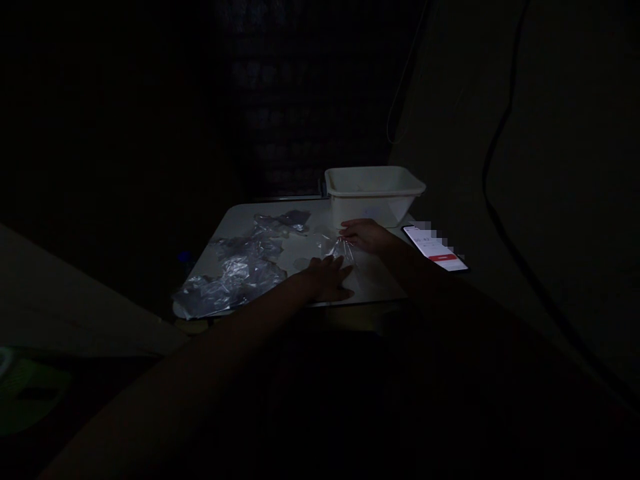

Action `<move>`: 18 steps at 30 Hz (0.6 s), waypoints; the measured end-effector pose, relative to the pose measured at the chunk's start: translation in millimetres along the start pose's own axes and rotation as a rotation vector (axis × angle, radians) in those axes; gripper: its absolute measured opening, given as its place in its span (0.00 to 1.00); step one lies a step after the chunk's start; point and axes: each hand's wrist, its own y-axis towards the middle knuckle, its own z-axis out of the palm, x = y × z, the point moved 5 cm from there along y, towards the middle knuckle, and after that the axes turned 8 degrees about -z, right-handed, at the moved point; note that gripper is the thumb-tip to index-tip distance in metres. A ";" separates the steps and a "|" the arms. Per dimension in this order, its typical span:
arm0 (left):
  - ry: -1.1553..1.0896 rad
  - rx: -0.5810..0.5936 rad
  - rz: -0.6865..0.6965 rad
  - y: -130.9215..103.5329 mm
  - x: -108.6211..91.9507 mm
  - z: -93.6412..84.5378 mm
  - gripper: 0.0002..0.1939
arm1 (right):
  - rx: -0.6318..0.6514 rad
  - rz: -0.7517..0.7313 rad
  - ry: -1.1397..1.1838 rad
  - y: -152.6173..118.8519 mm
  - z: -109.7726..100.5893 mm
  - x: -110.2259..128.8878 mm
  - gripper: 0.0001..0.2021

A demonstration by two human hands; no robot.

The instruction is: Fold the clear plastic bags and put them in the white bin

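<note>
Head view: clock directions are read from the clear plastic film point(343, 248) at the centre of the dial, with 12 o'clock pointing away from the person. The film lies on the white table point(230, 215), between the two hands, and is drawn into radiating creases toward the right hand point(367, 235). The right hand is at 2 o'clock, in front of the tub; its fingers are closed on the gathered upper part of the film. The left hand point(327, 279) is at 7 o'clock, palm down, fingers spread and grasping nothing; it rests over the near part of the film, but the low light does not show how much of the palm bears on film and how much on table. A pile of crumpled clear plastic point(243, 267) extends from 9 o'clock toward 11 o'clock and covers most of the table's left side, reaching the near left corner. The white tub point(373, 203) stands upright at 1 o'clock, near the far edge, its open top facing up. The phone point(433, 248) lies at 3 o'clock along the right edge of the table, screen up and lit, with a red button toward its near end. A dark cable point(487, 173) hangs at 2 o'clock, well apart from the table. A green object point(35, 393) sits low at 8 o'clock, too dark to identify.
</note>
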 end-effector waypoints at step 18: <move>-0.004 -0.006 -0.021 0.4 0.9 0.0 0.35 | -0.021 -0.638 -1.134 -12.5 -15.2 10.1 0.17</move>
